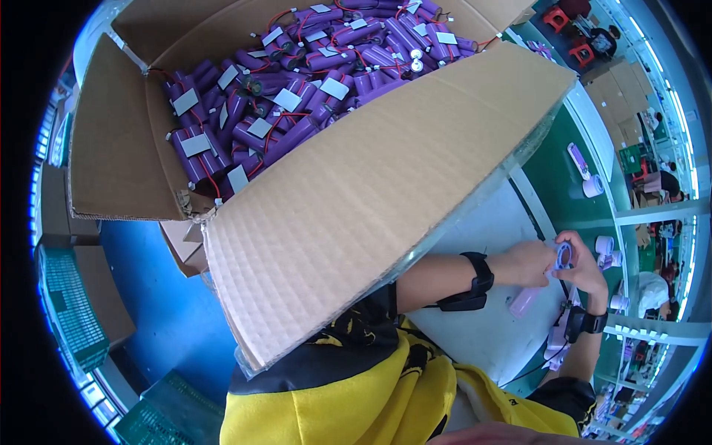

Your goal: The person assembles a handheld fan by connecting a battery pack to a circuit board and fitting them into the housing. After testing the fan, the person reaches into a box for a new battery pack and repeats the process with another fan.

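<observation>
My left hand (528, 264) is closed, its fingertips meeting the other hand; what it holds, if anything, is hidden. My right hand (586, 271) pinches a lavender-blue ring (564, 256), too small to name further. Just below the hands a pale purple block-shaped piece (523, 302) lies over the grey table surface (475, 334). To the left, a large open carton (371, 178) holds many purple cylindrical battery packs (297, 133) with red wires, white connectors and white pads. Its near flap leans out over my left upper arm.
White tape rolls (592, 186) stand along the green bench (575, 211) at right, with more purple pieces (556, 345) near my right forearm. Green crates (78, 311) and boxes sit at left by the blue floor (152, 289). Other people work beyond the bench.
</observation>
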Available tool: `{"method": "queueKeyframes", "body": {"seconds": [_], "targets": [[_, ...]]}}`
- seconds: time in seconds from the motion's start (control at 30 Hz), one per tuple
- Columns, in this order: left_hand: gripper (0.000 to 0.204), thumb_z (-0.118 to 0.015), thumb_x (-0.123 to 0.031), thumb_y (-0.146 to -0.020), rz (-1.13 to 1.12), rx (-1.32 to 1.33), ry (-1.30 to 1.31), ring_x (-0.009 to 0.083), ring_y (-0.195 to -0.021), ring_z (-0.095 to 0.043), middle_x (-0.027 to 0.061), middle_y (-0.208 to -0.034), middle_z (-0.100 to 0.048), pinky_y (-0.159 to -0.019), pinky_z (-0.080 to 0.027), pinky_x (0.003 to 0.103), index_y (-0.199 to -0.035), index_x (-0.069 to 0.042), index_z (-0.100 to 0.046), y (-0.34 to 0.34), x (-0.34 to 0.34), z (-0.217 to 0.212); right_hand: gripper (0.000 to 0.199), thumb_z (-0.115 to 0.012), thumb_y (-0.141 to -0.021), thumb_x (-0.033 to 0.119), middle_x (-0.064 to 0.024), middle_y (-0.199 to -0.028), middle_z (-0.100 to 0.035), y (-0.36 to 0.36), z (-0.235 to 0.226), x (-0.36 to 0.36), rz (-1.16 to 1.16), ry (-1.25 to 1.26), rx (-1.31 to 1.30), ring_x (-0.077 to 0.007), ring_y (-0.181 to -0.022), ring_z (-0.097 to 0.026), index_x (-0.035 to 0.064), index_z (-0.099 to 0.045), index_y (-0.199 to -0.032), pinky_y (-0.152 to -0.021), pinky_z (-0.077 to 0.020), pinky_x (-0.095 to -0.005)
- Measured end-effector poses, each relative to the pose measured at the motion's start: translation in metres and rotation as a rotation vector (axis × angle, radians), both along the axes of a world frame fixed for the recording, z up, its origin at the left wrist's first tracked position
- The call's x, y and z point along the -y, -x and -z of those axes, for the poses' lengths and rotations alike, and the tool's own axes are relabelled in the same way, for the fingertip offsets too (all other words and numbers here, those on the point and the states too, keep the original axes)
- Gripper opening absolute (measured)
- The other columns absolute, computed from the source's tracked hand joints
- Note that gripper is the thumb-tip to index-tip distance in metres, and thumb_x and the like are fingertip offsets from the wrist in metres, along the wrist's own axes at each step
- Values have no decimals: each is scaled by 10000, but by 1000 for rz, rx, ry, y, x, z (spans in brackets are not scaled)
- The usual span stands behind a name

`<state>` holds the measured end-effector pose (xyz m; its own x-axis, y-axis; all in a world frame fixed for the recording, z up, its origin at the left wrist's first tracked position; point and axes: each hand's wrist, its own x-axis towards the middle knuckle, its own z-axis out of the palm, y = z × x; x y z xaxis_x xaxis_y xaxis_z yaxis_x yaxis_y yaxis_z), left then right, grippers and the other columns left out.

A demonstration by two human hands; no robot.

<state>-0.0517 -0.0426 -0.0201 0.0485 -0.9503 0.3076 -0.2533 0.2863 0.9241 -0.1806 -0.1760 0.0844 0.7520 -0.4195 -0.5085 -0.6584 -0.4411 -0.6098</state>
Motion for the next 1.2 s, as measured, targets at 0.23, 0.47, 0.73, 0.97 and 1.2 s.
{"method": "queueKeyframes", "body": {"seconds": [0.23,0.47,0.73,0.97,1.2], "targets": [[154,-688,-175,-708,139,214,-84,349,-762,-675,160,-796,-683,-666,-539,454,-788,-42,-688,1,-7,-18,554,-787,-620,-40,-10,-994,-565,-27,-35,4,-137,29,-281,-131,-932,-575,51,-535,-1105,-830,-466,-280],[156,-676,-191,-715,66,334,93,340,-789,-678,153,-807,-685,-673,-537,441,-767,-44,-687,18,2,7,137,-683,-809,22,-43,-919,-625,-150,-139,-83,-309,299,312,-131,-883,-613,16,-614,-928,-829,-490,-283],[164,-667,-169,-771,245,213,208,337,-798,-648,171,-846,-649,-667,-516,449,-878,-49,-638,12,12,16,357,-677,-859,146,-69,-959,-636,-342,-162,-167,-762,264,227,-116,-822,-605,-3,-601,-1175,-741,-506,-274],[144,-667,-156,-771,291,207,228,338,-778,-645,164,-826,-646,-661,-513,445,-864,-52,-631,17,15,15,395,-641,-856,144,-129,-1000,-707,-445,-50,-83,-1156,1015,533,-272,-748,-669,-5,-607,-1220,-713,-529,-371],[152,-687,-200,-708,281,228,172,338,-694,-662,144,-749,-670,-622,-521,436,-744,-53,-671,5,8,11,181,-632,-847,116,-184,-791,-666,-420,-69,-95,-788,774,275,-298,-763,-655,-16,-696,-953,-708,-504,-392]]}}
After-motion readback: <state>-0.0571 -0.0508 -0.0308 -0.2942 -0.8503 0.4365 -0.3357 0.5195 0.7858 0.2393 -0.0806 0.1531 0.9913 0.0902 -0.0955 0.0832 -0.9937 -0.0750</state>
